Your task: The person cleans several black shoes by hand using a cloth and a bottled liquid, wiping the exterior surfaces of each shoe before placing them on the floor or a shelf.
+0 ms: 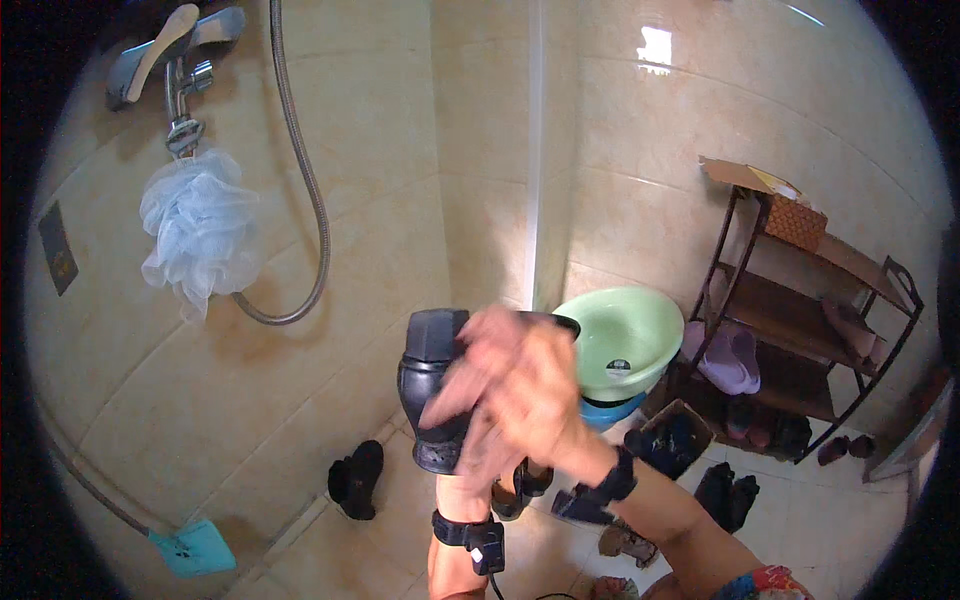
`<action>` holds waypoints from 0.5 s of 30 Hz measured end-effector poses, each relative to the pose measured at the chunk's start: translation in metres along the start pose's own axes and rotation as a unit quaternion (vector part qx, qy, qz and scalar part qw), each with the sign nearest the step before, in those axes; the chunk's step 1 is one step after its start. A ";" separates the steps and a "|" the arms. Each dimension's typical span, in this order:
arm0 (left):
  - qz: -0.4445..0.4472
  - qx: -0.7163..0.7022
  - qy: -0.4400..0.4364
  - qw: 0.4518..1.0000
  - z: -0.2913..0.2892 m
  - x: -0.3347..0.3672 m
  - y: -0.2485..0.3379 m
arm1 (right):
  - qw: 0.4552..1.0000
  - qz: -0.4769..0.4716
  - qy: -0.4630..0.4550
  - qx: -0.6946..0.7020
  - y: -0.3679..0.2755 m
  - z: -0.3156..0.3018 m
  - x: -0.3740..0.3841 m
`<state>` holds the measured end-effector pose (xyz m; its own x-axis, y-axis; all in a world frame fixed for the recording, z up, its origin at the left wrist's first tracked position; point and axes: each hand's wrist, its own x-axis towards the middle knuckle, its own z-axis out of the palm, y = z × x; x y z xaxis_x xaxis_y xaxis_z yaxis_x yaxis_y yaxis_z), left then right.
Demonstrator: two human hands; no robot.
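A black shoe (430,385), with a blocky heel-like end upward, is held up in front of me at the middle of the head view. My left hand (478,440) comes up from below and grips it, partly hidden behind my right hand. My right hand (540,390) lies across the shoe from the right, and its fingers are smeared by motion. Whether they hold anything cannot be made out. Another black part of what I hold shows beyond the right hand. Both wrists wear black straps, and the left one carries a small black device (487,548) with a cable.
Behind my hands a green basin (665,335) rests over a blue one (612,412). A brown shoe rack (790,310) stands right, lilac slippers (735,358) on it. Several dark shoes and a carton lie on the floor. A mesh bath puff (200,225) hangs from the tap (185,75).
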<state>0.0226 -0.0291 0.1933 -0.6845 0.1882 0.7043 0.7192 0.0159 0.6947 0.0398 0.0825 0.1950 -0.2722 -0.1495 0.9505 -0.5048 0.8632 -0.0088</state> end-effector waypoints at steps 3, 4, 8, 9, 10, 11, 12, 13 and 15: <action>-0.054 -0.151 -0.045 0.986 -0.001 -0.006 -0.034 | 0.981 0.162 0.067 -0.082 0.057 -0.001 -0.007; -0.052 -0.153 -0.046 0.986 -0.002 -0.006 -0.034 | 0.896 0.414 0.033 0.154 0.080 -0.003 -0.028; -0.071 -0.178 -0.041 0.981 0.011 -0.004 -0.008 | 0.825 0.452 0.159 0.299 0.083 -0.037 -0.039; -0.143 -0.182 -0.055 0.971 0.011 -0.019 -0.055 | 0.823 0.452 0.155 0.307 0.067 -0.046 -0.030; -0.215 -0.186 -0.068 0.956 0.007 -0.036 -0.103 | 0.825 0.452 0.159 0.300 0.045 -0.057 -0.017; -0.219 -0.188 -0.069 0.955 0.015 -0.030 -0.085 | 0.827 0.456 0.167 0.282 0.037 -0.067 -0.014; -0.278 -0.141 -0.108 0.944 0.027 -0.016 -0.050 | 0.828 0.458 0.167 0.278 0.036 -0.072 -0.014; -0.333 -0.092 -0.147 0.927 0.035 -0.004 -0.029 | 0.854 0.432 0.163 0.241 0.035 -0.078 -0.014; -0.298 -0.030 -0.157 0.941 0.034 0.006 -0.030 | 0.875 0.408 0.152 0.212 0.031 -0.075 -0.019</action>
<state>0.0010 0.0044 0.1714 -0.8885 0.4439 0.1161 0.2042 0.1559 0.9664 0.0913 0.1482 0.2005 -0.4861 0.6236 0.6123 -0.5199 0.3568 -0.7761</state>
